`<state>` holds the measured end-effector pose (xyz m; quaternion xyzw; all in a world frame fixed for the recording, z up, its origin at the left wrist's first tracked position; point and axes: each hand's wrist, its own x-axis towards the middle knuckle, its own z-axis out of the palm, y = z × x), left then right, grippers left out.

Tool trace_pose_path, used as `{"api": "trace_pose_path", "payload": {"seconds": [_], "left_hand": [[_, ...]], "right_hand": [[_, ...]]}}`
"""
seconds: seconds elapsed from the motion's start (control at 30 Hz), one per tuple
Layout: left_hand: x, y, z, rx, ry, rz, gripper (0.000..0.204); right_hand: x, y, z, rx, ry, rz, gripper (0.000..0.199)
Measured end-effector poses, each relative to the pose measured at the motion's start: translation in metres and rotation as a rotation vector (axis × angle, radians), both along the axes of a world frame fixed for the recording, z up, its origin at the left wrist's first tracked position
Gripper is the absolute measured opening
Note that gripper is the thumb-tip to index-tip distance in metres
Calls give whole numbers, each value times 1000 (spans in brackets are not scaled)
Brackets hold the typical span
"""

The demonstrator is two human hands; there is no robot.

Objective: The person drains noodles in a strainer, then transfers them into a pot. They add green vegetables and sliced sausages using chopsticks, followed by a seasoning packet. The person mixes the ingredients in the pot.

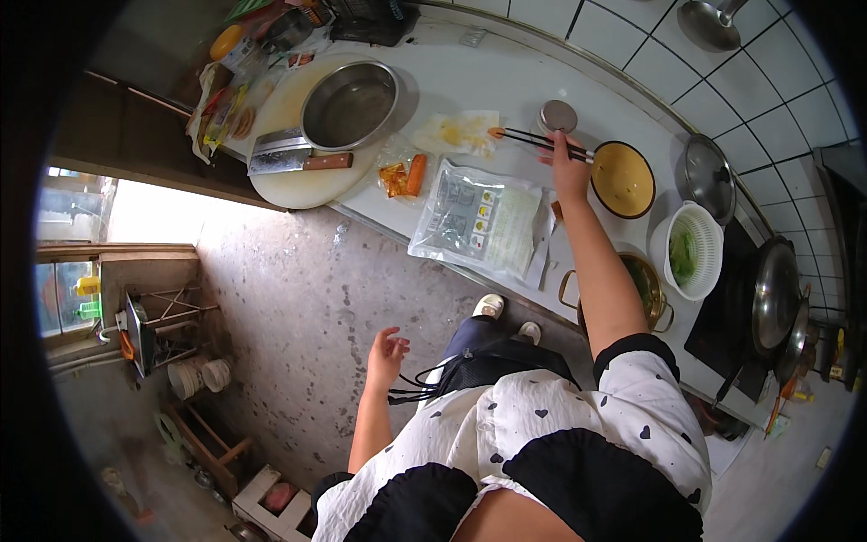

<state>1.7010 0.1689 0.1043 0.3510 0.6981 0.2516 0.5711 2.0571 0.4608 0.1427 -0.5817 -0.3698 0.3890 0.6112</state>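
My right hand (566, 158) reaches over the white counter, closed around a pair of dark chopsticks (531, 137). Between or against their tips is a small orange-pink piece (497, 133), too small to name. Under and left of it lies a clear sheet with yellow stains (459, 133). A yellow bowl with a dark rim (623, 181) stands just right of that hand, and a small round lidded container (557, 118) just beyond it. Nearer me lies a large clear-and-white food package (479, 221). Down by my side, my left hand (386, 354) hangs holding nothing, fingers loosely bent and apart.
On the left, a round cutting board (307, 188) bears a steel basin (350, 107) and a cleaver (300, 162). An orange food packet (404, 176) lies beside it. Right are a white colander with greens (710, 266), a gold-handled pot (666, 316), a glass lid (706, 176) and a covered wok (775, 294).
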Motion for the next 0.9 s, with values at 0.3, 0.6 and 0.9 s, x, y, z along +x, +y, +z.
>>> {"api": "trace_pose_path", "payload": {"seconds": [0.3,0.6,0.9], "left_hand": [[-1,-8,-3,15,-8,7,28],[-3,-9,-3,-1,-10,31,28],[-3,-7,-3,5,-3,16,28]], "right_hand": [[-1,4,-8,-8,75,3,34],[-2,5,-22,9,104,-34,27],[1,2,-20,-6,87,-38,27]]}}
